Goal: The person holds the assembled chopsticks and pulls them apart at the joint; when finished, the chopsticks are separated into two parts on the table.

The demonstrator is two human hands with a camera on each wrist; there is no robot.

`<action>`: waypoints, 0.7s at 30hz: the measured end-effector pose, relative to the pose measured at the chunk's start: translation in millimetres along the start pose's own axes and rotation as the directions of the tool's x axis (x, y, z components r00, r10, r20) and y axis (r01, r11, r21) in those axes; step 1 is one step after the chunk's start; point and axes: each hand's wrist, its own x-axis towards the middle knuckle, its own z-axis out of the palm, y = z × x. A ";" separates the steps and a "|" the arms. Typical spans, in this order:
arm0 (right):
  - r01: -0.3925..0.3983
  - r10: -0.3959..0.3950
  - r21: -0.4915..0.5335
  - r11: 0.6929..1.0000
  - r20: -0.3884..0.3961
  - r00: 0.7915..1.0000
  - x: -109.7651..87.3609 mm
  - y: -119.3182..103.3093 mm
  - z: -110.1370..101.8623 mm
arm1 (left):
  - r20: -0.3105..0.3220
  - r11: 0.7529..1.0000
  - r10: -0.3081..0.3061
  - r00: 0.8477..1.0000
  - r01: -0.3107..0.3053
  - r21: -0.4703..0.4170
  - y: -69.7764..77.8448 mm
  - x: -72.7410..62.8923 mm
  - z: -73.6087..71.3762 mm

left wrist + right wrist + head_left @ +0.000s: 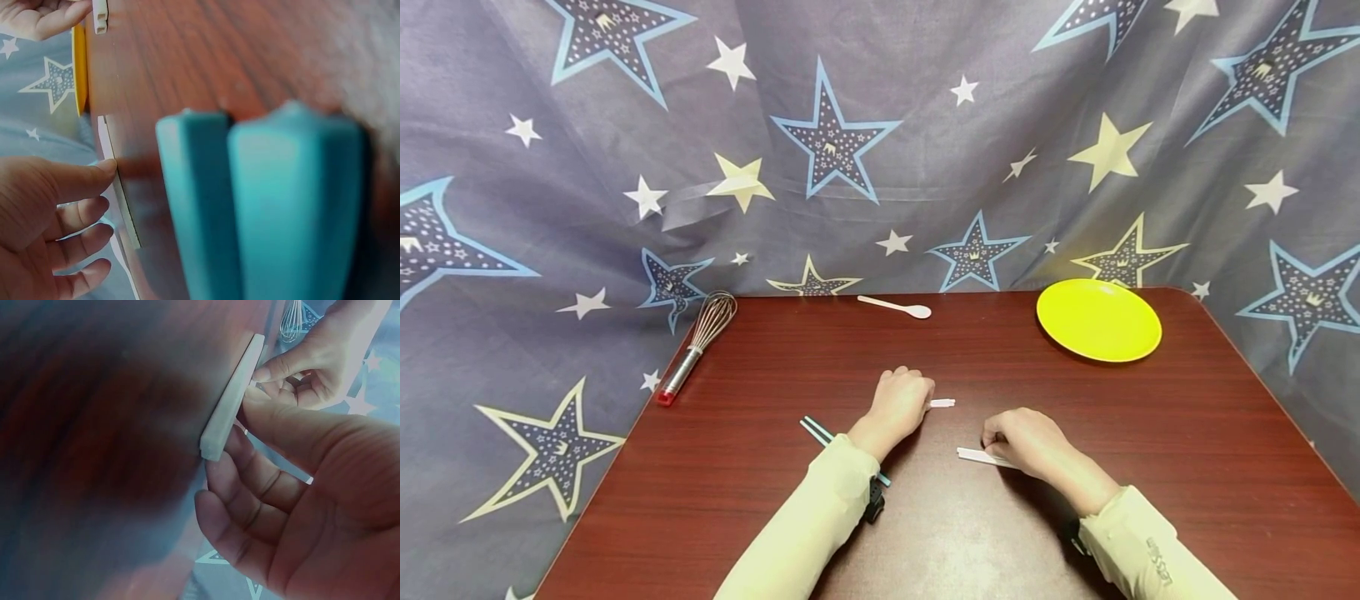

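My left hand (pixel 897 407) is low over the middle of the table, its thumb against a slim white chopstick (pixel 128 209); white ends (pixel 942 403) stick out to its right. Nearer and to the right, my right hand (pixel 1036 444) pinches white chopsticks (pixel 977 456) between thumb and fingers, close to the tabletop. One of their square ends (pixel 212 450) shows in the right wrist view. Beneath my left forearm lies a pair of teal chopsticks (pixel 814 429), partly hidden by the sleeve; their thick ends (pixel 294 206) loom large in the left wrist view.
At the table's (pixel 760 350) left edge lies a whisk (pixel 688 358) with a red-tipped handle. A white spoon (pixel 895 307) is at the back edge, and a yellow plate (pixel 1097 321) at the back right. A starry curtain (pixel 887 225) hangs behind.
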 end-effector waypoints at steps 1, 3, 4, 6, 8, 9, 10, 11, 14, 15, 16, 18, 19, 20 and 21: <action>-0.003 0.003 0.002 1.000 0.002 1.000 -0.2 0.2 -0.1 | 0.003 1.000 0.000 1.000 0.000 0.000 0.4 0.1 0.1; -0.007 0.007 0.007 1.000 0.007 1.000 -0.5 0.7 -0.2 | 0.005 1.000 0.000 1.000 0.000 -0.001 0.8 0.7 0.5; -0.008 0.008 0.009 1.000 0.010 1.000 -0.6 0.9 -0.2 | 0.005 1.000 0.001 1.000 -0.001 0.000 0.9 0.9 0.7; -0.009 0.008 0.015 1.000 0.013 1.000 -0.7 1.2 -0.5 | 0.007 1.000 0.001 1.000 -0.001 0.002 1.2 1.2 0.5; -0.005 0.005 0.019 1.000 0.014 1.000 -0.8 1.5 -0.8 | 0.004 1.000 0.003 1.000 -0.003 0.004 1.2 1.4 -0.1; -0.003 0.002 0.020 1.000 0.015 1.000 -0.8 1.6 -1.0 | 0.006 1.000 0.001 1.000 -0.001 0.003 1.3 1.2 -0.6; 0.001 -0.001 0.022 1.000 0.016 1.000 -0.8 1.8 -1.2 | 0.003 1.000 0.001 1.000 -0.001 0.002 1.3 0.9 -1.3; 0.004 -0.004 0.024 1.000 0.017 1.000 -0.9 2.0 -1.3 | -0.001 1.000 0.000 1.000 0.000 0.000 1.2 0.6 -2.1; 0.014 -0.015 0.036 0.999 0.023 1.000 -1.2 2.3 -1.6 | -0.019 1.000 -0.006 1.000 0.005 -0.006 0.6 -1.2 -4.3; 0.016 -0.017 0.039 0.999 0.025 1.000 -1.3 2.5 -1.7 | -0.026 1.000 -0.007 1.000 0.007 -0.009 0.2 -2.0 -4.8; 0.018 -0.019 0.042 0.999 0.026 0.999 -1.3 2.7 -1.8 | -0.033 1.000 -0.010 0.999 0.009 -0.011 -0.5 -2.8 -5.5; 0.018 -0.019 0.047 0.999 0.031 0.999 -1.4 2.9 -1.8 | -0.047 1.000 -0.011 0.999 0.010 -0.013 -2.1 -5.0 -6.7; 0.017 -0.019 0.050 0.999 0.033 0.999 -1.4 3.0 -1.7 | -0.053 1.000 -0.011 0.999 0.010 -0.016 -3.0 -6.2 -7.4; 0.016 -0.018 0.051 0.999 0.035 0.999 -1.4 3.1 -1.7 | -0.059 1.000 -0.012 0.998 0.011 -0.020 -4.1 -7.6 -8.4; 0.015 -0.017 0.051 0.999 0.035 0.999 -1.3 3.3 -1.7 | -0.063 1.000 -0.013 0.998 0.012 -0.022 -5.3 -9.1 -9.4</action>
